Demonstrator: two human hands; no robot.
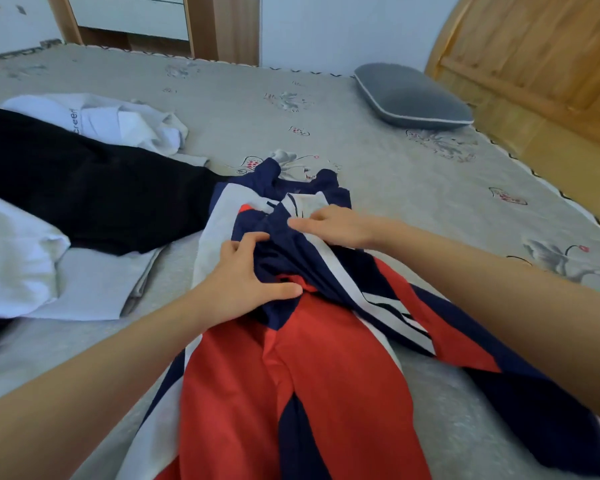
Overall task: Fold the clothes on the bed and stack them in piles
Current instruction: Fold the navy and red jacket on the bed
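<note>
head view: both hands are on a red, navy and white jacket [291, 358] spread out on the bed [413, 202]. left hand [246, 275] has its fingers curled into a bunched navy fold, thumb pressing the cloth. right hand [333, 225] pinches the smooth white stripe near the collar. left of the left hand lie black pants [84, 188] and crumpled white tops [118, 119]. far beyond the right hand sits a soft grey pillow [413, 97].

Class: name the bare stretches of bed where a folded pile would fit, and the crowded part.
Free: bed between the striped garment and pillow; also the far strip beyond the white clothes. Crowded: the left, with the black garment and white pieces.
</note>
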